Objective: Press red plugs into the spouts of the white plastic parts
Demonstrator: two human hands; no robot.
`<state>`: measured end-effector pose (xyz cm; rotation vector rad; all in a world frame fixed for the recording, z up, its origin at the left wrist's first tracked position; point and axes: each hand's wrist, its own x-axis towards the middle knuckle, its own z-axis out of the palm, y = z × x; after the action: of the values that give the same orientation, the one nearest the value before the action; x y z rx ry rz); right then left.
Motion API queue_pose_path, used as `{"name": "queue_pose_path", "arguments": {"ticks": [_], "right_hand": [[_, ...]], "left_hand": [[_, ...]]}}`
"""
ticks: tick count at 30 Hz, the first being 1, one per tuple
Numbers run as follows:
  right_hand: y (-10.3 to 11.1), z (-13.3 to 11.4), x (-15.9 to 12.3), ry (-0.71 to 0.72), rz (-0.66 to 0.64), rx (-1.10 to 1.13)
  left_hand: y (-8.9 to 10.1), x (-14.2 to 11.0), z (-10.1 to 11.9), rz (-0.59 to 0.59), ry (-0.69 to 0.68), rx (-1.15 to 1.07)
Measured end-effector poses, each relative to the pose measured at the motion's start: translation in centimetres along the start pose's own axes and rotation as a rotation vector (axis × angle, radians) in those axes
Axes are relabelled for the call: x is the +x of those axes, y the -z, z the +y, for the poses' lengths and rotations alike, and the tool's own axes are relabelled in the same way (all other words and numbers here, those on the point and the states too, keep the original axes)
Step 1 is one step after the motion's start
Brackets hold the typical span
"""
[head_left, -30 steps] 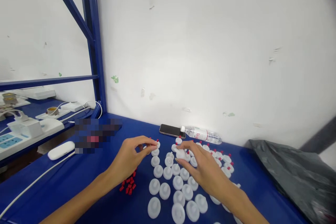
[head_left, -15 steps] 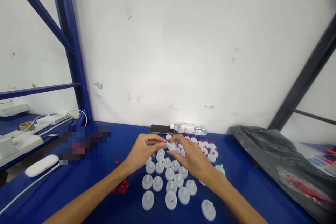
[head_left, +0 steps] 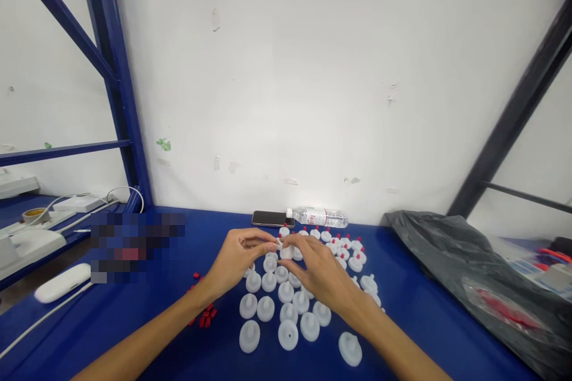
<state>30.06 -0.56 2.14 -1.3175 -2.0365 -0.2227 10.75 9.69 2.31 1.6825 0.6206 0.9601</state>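
White disc (head_left: 286, 253) in R hand (head_left: 320, 269), blue tbl (head_left: 226, 333) gap by red pcs (head_left: 207, 322)

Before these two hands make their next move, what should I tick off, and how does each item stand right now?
1. White disc held: ok, pinched between the right hand's thumb and fingers.
2. Left hand in position: ok, its fingertips are right at the disc.
3. Red piece fitted on this disc: cannot tell, fingers hide it.
4. Loose red pieces available: ok, on the blue table, seemingly within reach.
5. More untipped discs available: ok, several sit on the table.
6. Bottle standing upright: not ok, it lies on its side by the phone.
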Motion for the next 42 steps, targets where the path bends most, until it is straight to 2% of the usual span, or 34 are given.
{"name": "queue_pose_path", "arguments": {"ticks": [6, 12, 17, 21, 23, 29, 34, 39, 42], "right_hand": [[-0.1, 0.0, -0.4, 0.084, 0.050, -0.034], [-0.5, 0.6, -0.5, 0.224, 0.142, -0.044], [-0.4, 0.5, -0.7, 0.358, 0.237, -0.013], [-0.2, -0.1, -0.9, 0.432, 0.240, 0.002], [-0.2, -0.3, -1.1, 0.431, 0.231, 0.012], [-0.8, -0.7, -1.5, 0.365, 0.258, 0.107], [-0.9, -1.2, -1.1, 0.368, 0.304, 0.106], [-0.6, -1.6, -0.8, 0.384, 0.287, 0.097], [-0.3, -1.3, -0.7, 0.267, 0.266, 0.073]], "left_hand": [[0.0, 0.0, -0.1, -0.030, 0.012, -0.003], [0.6, 0.2, -1.2, -0.124, 0.046, -0.067], [0.7, 0.0, -0.3, -0.274, 0.114, -0.191], [0.1, -0.8, 0.5, -0.448, 0.162, -0.275], [-0.2, -1.1, 0.6, -0.497, 0.178, -0.296], [-0.4, -1.7, 0.1, -0.477, 0.187, -0.295], [-0.4, -1.9, 0.0, -0.427, 0.157, -0.239], [-0.2, -1.6, -0.2, -0.445, 0.134, -0.118], [0.2, -1.1, 0.3, -0.387, 0.079, -0.005]]}}
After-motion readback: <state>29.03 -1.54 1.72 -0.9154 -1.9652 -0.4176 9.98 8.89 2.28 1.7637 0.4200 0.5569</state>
